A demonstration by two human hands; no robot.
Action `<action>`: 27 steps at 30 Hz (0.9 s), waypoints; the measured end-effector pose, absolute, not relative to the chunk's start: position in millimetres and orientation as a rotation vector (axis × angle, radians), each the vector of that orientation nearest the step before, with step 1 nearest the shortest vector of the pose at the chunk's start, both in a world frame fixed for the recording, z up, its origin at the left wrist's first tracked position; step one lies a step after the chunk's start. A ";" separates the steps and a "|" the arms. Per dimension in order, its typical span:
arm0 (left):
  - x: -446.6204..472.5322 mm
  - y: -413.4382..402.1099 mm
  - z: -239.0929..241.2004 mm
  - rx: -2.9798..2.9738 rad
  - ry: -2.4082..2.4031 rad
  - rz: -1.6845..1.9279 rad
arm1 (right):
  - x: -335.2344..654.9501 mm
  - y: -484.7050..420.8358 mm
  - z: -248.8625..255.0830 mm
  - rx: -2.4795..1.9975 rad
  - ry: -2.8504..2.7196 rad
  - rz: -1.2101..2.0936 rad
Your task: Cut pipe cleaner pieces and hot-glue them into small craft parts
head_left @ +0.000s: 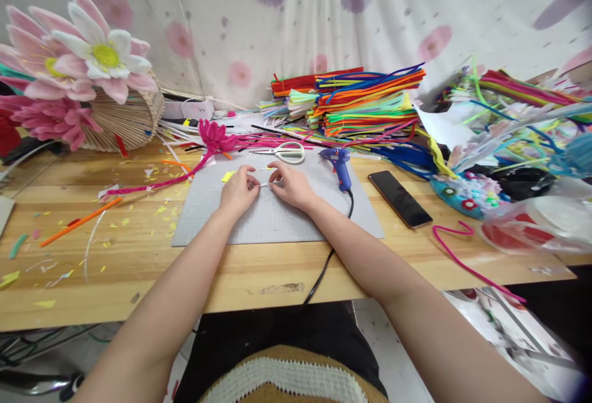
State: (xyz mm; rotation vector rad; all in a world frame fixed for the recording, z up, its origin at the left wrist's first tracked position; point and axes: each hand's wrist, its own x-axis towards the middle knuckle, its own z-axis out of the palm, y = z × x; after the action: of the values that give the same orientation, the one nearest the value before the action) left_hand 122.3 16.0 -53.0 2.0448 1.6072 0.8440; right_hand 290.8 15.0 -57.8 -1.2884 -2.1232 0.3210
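Over the grey cutting mat (277, 224), my left hand (239, 190) and my right hand (291, 186) are close together with fingers bent into pinches. Between the fingertips runs a short white piece (264, 185), thin like a bit of pipe cleaner; its ends are hidden by my fingers. Just beyond my hands lie the scissors (290, 153) with pale handles. A blue glue gun (339, 167) rests on the mat to the right of my right hand. Left of the hands is a small yellow scrap (228, 176).
Bundled coloured pipe cleaners (365, 107) are stacked at the back. A pink pipe-cleaner flower (216, 137) lies left of the mat, near a basket (123, 119) of large flowers. A phone (400, 198) lies right of the mat. The glue gun's cord (324, 270) crosses the table's front edge.
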 end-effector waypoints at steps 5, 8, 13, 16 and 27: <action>122.6 15.9 -53.3 2.054 1.608 0.828 | 285.2 14.0 -57.0 -1.314 -2.178 0.258; 122.7 16.0 -53.8 2.060 1.607 0.823 | 283.9 14.0 -57.0 -1.322 -2.162 0.260; 122.4 15.9 -53.8 2.054 1.613 0.830 | 291.1 16.4 -55.2 -1.336 -2.020 0.276; 122.5 15.9 -53.3 2.054 1.622 0.828 | 299.8 20.3 -54.6 -1.421 -1.807 0.332; 119.4 16.1 -54.5 2.079 1.567 0.836 | 309.7 31.3 -56.6 -1.286 -1.259 0.989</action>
State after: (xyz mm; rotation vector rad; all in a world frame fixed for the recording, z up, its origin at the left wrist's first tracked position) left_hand 119.4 16.1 -54.5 2.0791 1.5674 0.8364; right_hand 309.7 31.3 -56.6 -1.2862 -1.2586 0.9893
